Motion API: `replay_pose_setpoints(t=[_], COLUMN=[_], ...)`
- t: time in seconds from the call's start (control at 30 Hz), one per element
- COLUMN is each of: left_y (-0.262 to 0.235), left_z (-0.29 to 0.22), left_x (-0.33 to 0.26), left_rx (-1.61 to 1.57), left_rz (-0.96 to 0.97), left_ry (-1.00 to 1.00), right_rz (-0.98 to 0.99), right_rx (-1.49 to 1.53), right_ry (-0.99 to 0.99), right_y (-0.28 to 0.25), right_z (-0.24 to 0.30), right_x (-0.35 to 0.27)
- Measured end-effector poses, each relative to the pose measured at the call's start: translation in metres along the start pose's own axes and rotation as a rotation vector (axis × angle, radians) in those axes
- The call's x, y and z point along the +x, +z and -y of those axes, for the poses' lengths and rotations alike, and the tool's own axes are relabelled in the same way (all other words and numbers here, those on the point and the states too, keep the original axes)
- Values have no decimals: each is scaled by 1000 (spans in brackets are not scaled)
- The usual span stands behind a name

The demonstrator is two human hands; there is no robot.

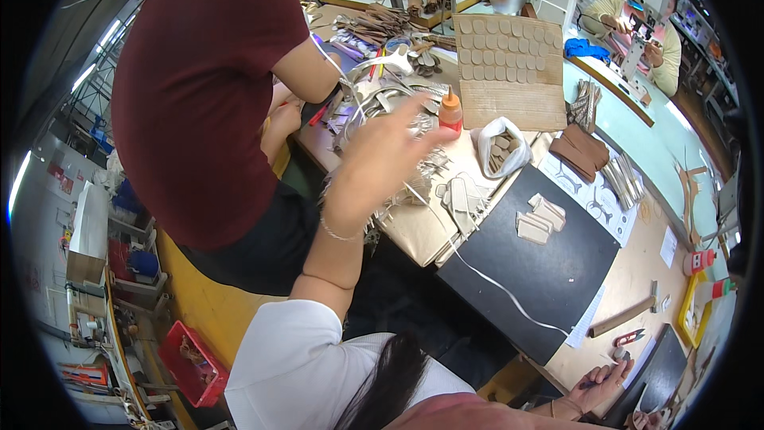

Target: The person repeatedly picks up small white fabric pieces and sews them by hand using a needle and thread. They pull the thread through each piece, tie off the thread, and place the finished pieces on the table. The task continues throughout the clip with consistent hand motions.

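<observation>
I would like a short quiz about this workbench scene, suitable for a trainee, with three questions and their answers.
1. Which lies on the black board? A) hammer B) beige pieces C) red basket
2. True or false: the white plastic bag holds rounded pieces.
3. Which of the camera wearer's hands is nearer the orange-capped bottle?
Key: 1. B; 2. True; 3. The left hand.

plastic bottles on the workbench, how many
3: orange-capped red bottle beside the left hand, red-and-white bottle and green-and-white bottle by the yellow plastic tray; clutter may hide others.
</observation>
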State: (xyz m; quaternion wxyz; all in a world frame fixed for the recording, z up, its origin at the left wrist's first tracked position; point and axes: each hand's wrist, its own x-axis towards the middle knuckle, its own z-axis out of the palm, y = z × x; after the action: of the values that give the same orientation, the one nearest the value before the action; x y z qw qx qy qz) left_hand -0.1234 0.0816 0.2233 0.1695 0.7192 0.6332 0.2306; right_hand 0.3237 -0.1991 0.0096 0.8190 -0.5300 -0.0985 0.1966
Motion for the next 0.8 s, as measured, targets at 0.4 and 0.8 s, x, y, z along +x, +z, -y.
replay_pose_setpoints(t=[0.4,0.8], left_y=[-30,-75], left_z=[59,-178], left_x=[146,105], left_rx=[52,91], left_rz=[-553,-876], left_ry=[303,1060], right_rz=[28,210], right_rx=[75,-265], right_ry=[-34,90], right_y=[3,16], right_z=[16,-7], right_x=[4,-9])
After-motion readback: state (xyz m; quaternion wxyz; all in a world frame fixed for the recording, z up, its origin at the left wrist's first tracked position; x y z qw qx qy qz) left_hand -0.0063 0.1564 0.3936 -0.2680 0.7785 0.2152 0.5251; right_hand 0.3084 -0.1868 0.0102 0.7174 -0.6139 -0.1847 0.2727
